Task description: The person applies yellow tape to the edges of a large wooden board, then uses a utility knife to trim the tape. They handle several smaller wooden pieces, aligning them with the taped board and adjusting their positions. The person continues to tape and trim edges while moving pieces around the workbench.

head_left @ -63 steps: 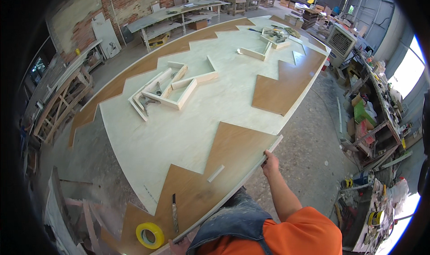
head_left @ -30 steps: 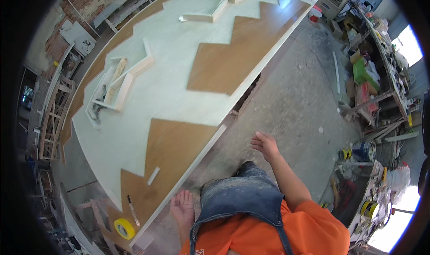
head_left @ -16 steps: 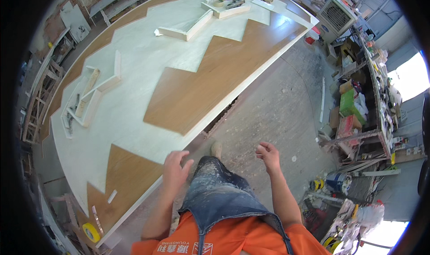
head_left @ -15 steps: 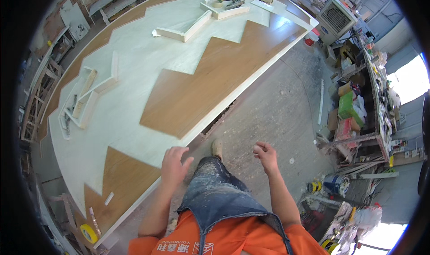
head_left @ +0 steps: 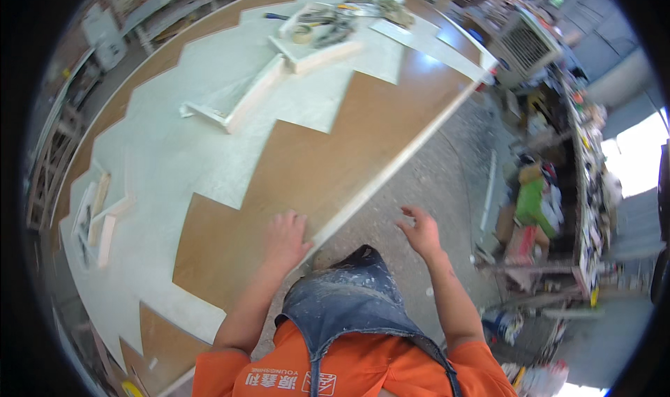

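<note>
A worker in an orange shirt (head_left: 289, 362) and a white-spattered dark blue apron (head_left: 342, 299) stands beside the near edge of a large white-and-brown panel (head_left: 160, 139), as I look down from my distant post. The left hand (head_left: 285, 240) is palm down over the panel's brown zigzag area (head_left: 300, 167), just inside the edge, fingers extended and thumb apart. I see nothing in its grasp and cannot tell whether it touches the surface. The right hand (head_left: 421, 233) hangs past the edge over the concrete floor (head_left: 419, 167), fingers loosely bent and spread, nothing visible in it, held out perhaps for balance.

At lower left, partly cut off, is a yellow tape roll (head_left: 131, 388), seemingly parked within reach. Farther across, an angled wooden frame (head_left: 257, 92) stands on edge; its bent shape probably keeps it upright. Just beyond it, a shallow tool frame (head_left: 326, 56) encloses hand tools, which I judge helps keep them together. Past the floor at right runs a cluttered bench (head_left: 583, 188); near the panel's far corner stands a boxy air cooler (head_left: 527, 48).
</note>
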`<control>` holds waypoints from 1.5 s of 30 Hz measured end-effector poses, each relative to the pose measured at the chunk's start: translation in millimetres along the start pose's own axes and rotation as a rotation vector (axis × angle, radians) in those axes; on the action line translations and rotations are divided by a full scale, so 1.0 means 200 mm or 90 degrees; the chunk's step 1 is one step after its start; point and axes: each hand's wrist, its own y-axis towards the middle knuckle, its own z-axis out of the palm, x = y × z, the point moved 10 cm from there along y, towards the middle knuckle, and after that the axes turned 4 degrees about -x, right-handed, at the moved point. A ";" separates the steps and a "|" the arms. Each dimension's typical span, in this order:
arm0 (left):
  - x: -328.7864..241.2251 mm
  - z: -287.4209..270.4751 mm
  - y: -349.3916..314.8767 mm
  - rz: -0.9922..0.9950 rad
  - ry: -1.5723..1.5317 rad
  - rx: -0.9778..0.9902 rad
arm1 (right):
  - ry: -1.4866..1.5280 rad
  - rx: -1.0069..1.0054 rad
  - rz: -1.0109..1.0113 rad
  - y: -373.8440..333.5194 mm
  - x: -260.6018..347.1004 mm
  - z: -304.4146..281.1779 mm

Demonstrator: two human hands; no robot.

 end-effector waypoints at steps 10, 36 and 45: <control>-0.11 0.09 0.03 -0.010 0.083 -0.035 | -0.191 0.162 -0.576 0.82 0.19 0.00; 0.09 -0.03 0.05 -0.236 0.004 -0.159 | -0.118 0.179 -0.595 1.45 0.20 0.05; 0.57 -0.20 0.01 -0.561 0.137 -0.261 | -0.288 0.057 -0.332 2.25 -0.06 -0.04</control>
